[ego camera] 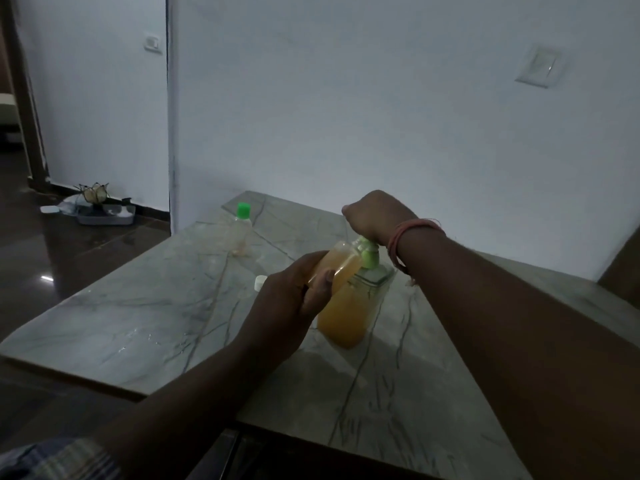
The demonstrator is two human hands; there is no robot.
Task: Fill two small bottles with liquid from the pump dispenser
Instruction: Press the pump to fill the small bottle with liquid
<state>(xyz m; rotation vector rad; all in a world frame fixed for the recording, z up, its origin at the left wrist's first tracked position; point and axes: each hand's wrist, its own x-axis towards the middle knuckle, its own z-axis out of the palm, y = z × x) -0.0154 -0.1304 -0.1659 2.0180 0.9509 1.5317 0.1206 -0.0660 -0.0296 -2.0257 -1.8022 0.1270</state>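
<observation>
A clear pump dispenser point(348, 317) with orange liquid and a green pump head point(369, 256) stands mid-table. My left hand point(287, 303) grips a small bottle point(337, 268) holding orange liquid, tilted with its mouth up against the pump's spout. My right hand point(375, 216) sits on top of the pump head, fingers curled over it; the top of the pump is hidden beneath it. A second small clear bottle point(239, 230) with a green cap stands upright farther back on the left. A white cap point(259, 283) lies on the table just left of my left hand.
The grey marble table point(138, 323) runs up to a white wall at the back. Its left edge drops to a dark glossy floor, where a tray with small items point(100, 211) sits near the wall corner.
</observation>
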